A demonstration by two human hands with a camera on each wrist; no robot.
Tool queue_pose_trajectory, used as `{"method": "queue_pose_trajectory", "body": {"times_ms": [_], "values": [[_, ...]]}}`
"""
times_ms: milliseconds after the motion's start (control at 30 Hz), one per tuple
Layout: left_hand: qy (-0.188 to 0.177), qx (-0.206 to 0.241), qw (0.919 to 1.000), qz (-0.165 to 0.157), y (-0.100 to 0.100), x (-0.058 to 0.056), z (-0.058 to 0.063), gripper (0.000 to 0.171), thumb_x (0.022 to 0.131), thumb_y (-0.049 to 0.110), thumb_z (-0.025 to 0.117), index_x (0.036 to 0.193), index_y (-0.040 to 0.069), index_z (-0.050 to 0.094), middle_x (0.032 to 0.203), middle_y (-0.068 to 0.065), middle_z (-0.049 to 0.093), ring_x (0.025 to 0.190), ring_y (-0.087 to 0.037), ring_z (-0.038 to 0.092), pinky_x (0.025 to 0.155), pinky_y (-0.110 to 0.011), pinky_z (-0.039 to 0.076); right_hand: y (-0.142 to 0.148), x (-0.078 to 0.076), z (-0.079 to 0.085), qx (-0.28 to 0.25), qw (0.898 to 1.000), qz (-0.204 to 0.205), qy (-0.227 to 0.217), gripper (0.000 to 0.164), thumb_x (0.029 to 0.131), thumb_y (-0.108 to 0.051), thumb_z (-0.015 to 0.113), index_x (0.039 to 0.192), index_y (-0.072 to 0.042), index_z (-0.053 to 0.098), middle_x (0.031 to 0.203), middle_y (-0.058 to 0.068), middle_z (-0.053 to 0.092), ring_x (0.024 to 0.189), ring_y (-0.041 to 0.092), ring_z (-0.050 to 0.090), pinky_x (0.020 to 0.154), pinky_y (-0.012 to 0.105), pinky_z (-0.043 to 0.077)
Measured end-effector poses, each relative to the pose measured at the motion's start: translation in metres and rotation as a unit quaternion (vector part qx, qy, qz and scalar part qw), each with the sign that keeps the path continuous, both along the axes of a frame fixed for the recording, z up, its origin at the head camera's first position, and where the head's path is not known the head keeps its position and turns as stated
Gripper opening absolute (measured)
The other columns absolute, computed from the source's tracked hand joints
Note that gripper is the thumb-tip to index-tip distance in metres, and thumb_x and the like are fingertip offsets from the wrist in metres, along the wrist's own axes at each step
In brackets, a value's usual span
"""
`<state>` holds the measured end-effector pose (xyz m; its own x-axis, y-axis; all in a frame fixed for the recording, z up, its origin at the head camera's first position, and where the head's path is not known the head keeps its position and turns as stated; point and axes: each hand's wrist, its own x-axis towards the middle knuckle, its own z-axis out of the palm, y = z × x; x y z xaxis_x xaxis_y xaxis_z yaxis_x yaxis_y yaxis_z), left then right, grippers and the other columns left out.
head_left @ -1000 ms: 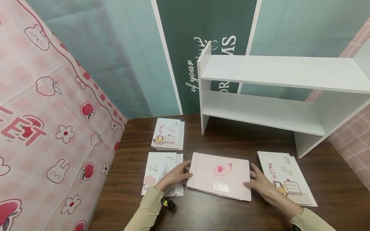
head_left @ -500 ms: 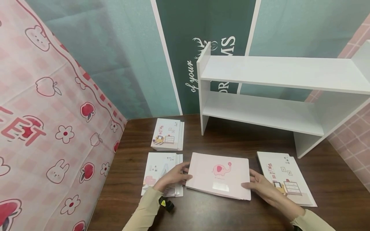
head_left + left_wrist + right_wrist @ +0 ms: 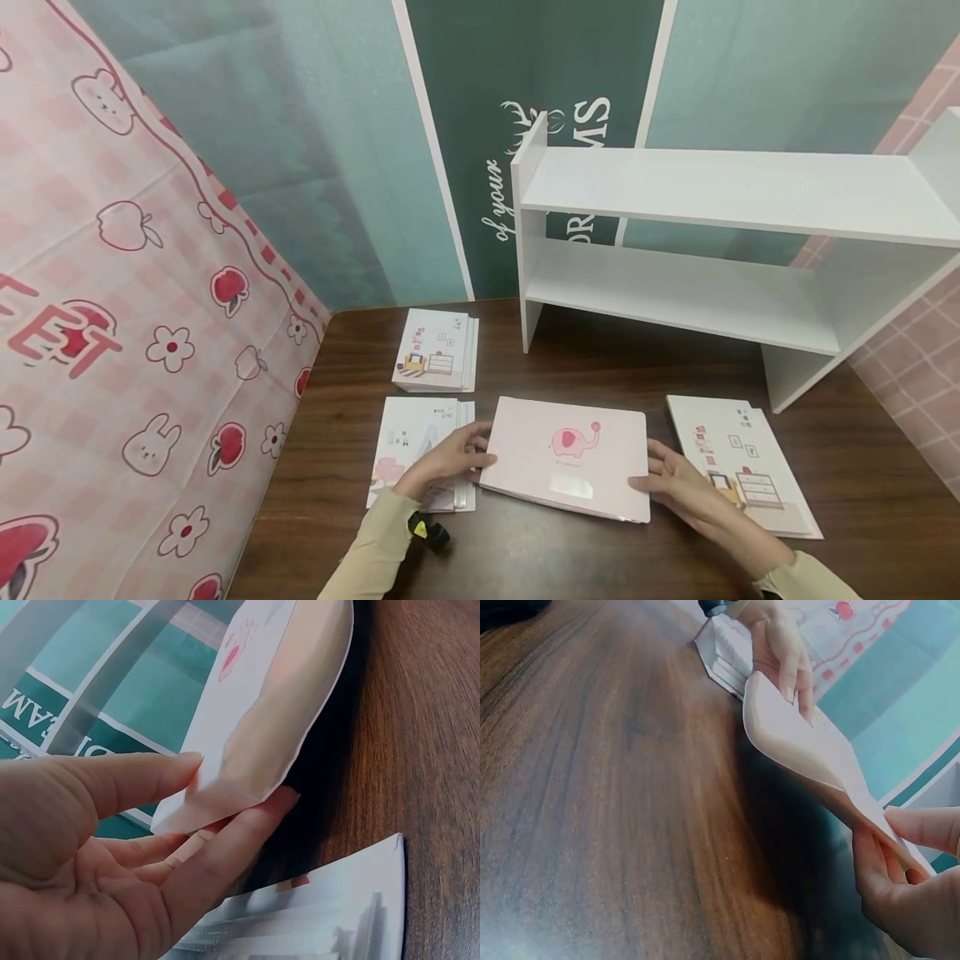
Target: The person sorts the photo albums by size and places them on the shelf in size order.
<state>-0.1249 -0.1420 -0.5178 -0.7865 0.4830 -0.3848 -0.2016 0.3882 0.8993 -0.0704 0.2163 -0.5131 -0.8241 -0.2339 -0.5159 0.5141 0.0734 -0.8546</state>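
Note:
A pink book point(image 3: 564, 458) with an elephant on its cover is held flat between both hands, just above the table. My left hand point(image 3: 448, 457) pinches its left end, thumb on the cover and fingers beneath; the left wrist view shows this grip on the book's spine end point(image 3: 225, 799). At the right end my right hand point(image 3: 686, 492) grips it the same way, with the thumb point(image 3: 926, 825) on top. From the side, the underside bulges a little. Under the left forearm lies a stack of white books point(image 3: 408, 442). Next to the right hand is another white stack point(image 3: 738, 462).
Farther back on the left sits one more stack of white books point(image 3: 433, 350). A white two-tier shelf point(image 3: 682, 292) stands at the back right of the dark wooden table point(image 3: 525, 554). A patterned pink cloth point(image 3: 165, 333) hangs along the left side.
The pink book has shifted very slightly to the left, still in both hands. My right fingers have moved a little around its edge. The stacks and the shelf stay as they were.

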Motion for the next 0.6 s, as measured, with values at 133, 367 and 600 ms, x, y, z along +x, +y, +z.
{"method": "queue_pose_trajectory", "body": {"times_ms": [133,367,600], "values": [[0.000,0.002,1.0000,0.006,-0.0006,0.0003,0.0024,0.064,0.086,0.014,0.065,0.140,0.002,0.033,0.111,-0.017,0.054,0.080,-0.017,0.062,0.066,-0.035,0.057,0.0011,-0.0005,0.0014,-0.004,1.000,-0.001,0.009,0.094,0.083,-0.011,0.066,0.146,0.001,-0.003,0.136,0.028,0.042,0.108,0.024,0.059,0.090,0.040,0.048],[0.018,0.000,0.9997,0.014,0.0000,-0.0024,0.0084,0.063,0.084,0.013,0.068,0.139,0.004,0.037,0.107,-0.015,0.058,0.075,-0.017,0.064,0.061,-0.034,0.057,0.0028,-0.0033,0.0057,-0.002,1.000,-0.006,0.016,0.094,0.084,-0.012,0.066,0.147,-0.002,-0.002,0.137,0.027,0.041,0.109,0.024,0.058,0.091,0.040,0.048],[0.008,0.007,0.9998,0.019,0.0009,-0.0035,0.0082,0.064,0.084,0.013,0.069,0.139,0.003,0.037,0.104,-0.013,0.059,0.072,-0.017,0.064,0.061,-0.035,0.057,0.0028,-0.0028,0.0089,-0.001,1.000,-0.012,0.013,0.094,0.083,-0.013,0.067,0.147,-0.003,-0.002,0.136,0.027,0.041,0.109,0.023,0.059,0.091,0.040,0.048]]}}
